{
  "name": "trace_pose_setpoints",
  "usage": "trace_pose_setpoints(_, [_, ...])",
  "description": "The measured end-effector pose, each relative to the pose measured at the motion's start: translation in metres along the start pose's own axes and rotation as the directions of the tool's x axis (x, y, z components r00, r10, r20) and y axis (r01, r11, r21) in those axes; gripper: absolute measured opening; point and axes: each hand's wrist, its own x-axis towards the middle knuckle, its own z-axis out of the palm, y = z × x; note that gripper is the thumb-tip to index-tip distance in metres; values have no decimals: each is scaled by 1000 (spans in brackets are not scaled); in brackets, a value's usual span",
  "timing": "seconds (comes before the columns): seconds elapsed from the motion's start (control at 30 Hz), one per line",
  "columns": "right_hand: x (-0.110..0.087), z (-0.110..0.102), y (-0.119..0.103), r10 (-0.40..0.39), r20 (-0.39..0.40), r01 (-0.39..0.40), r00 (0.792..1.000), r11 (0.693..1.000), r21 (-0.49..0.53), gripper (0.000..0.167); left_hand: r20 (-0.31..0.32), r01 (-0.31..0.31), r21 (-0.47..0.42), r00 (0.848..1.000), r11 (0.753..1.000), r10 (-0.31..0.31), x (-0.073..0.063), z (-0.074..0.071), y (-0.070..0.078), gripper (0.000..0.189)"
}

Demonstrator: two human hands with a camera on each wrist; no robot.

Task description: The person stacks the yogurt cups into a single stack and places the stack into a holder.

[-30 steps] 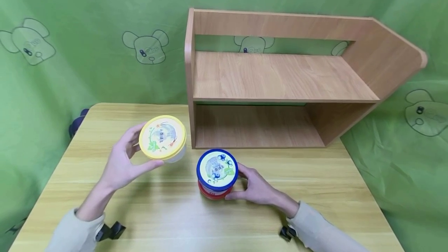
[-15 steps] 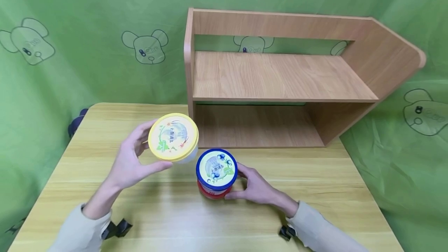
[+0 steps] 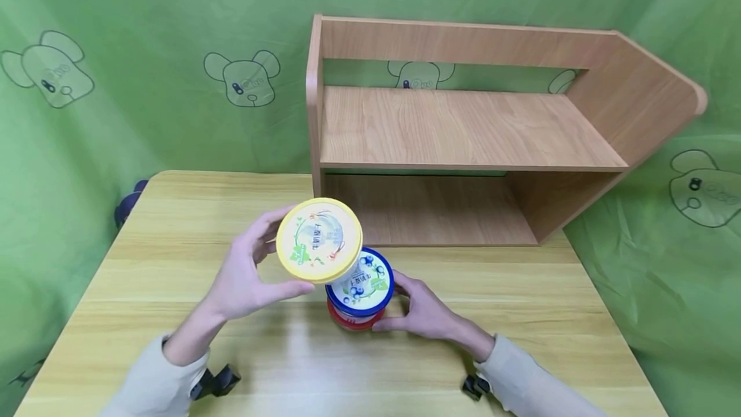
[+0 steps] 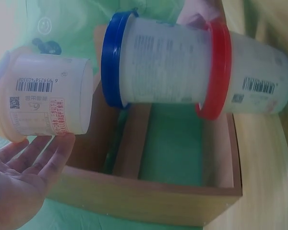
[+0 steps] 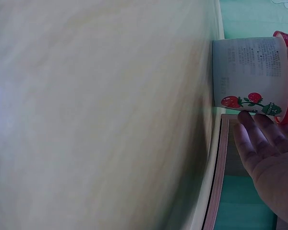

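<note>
In the head view my left hand (image 3: pixel 246 278) holds a white paper tub with a yellow lid (image 3: pixel 318 240), upright and in the air. Its base is just above and to the left of a blue-lidded tub (image 3: pixel 370 291), and the left wrist view shows a small gap between the two. The blue-lidded tub stands on a red-lidded tub (image 5: pixel 249 69) printed with strawberries, which rests on the table. My right hand (image 3: pixel 428 309) grips the red-lidded tub from the right, fingers and thumb around its lid and upper side.
A two-tier wooden shelf (image 3: pixel 469 127) stands at the back right of the wooden table (image 3: pixel 173 230), behind the stack. Green printed curtain (image 3: pixel 173 114) hangs behind and at both sides. A dark purple object (image 3: pixel 128 203) shows past the table's far left corner.
My left hand has carried the yellow-lidded tub to the right, so that it now partly covers the blue lid in the head view. My right hand and the stack have stayed put.
</note>
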Motion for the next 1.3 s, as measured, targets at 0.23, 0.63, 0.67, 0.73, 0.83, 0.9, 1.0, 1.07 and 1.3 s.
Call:
trace_pose_setpoints(0.23, [0, 0, 0, -9, 0, 9, 1000, 1000, 3, 89, 48, -12, -8, 999, 1000, 12, 3, 12, -2, 100])
trace_pose_setpoints(0.63, [0, 0, 2, -22, -15, 22, 1000, 1000, -13, 85, 106, 15, -16, 994, 1000, -13, 4, 27, -5, 101])
trace_pose_setpoints(0.67, [0, 0, 2, -27, -17, 26, 1000, 1000, -14, 84, 111, 17, -12, 994, 1000, -16, 5, 27, -5, 101])
trace_pose_setpoints(0.73, [0, 0, 2, -31, -21, 31, 999, 999, -13, 83, 119, 16, -3, 993, 1000, -15, 5, 29, -5, 101])
trace_pose_setpoints(0.83, [0, 0, 1, -41, -26, 41, 999, 999, -15, 83, 128, 14, 9, 992, 1000, -15, 6, 31, -5, 101])
trace_pose_setpoints(0.9, [0, 0, 1, -48, -29, 47, 998, 999, -13, 83, 132, 12, 15, 991, 1000, -14, 7, 32, -5, 101])
trace_pose_setpoints(1.0, [0, 1, 1, -58, -28, 58, 998, 998, -15, 83, 135, 10, 18, 991, 1000, -12, 8, 32, -4, 101])
trace_pose_setpoints(1.07, [0, 1, 1, -53, -27, 53, 998, 999, -7, 83, 137, 14, 20, 990, 1000, -17, 8, 33, -3, 101])
trace_pose_setpoints(1.3, [-1, 0, 2, -50, -28, 50, 998, 999, -6, 83, 153, 38, 43, 987, 998, -44, 11, 34, -2, 100])
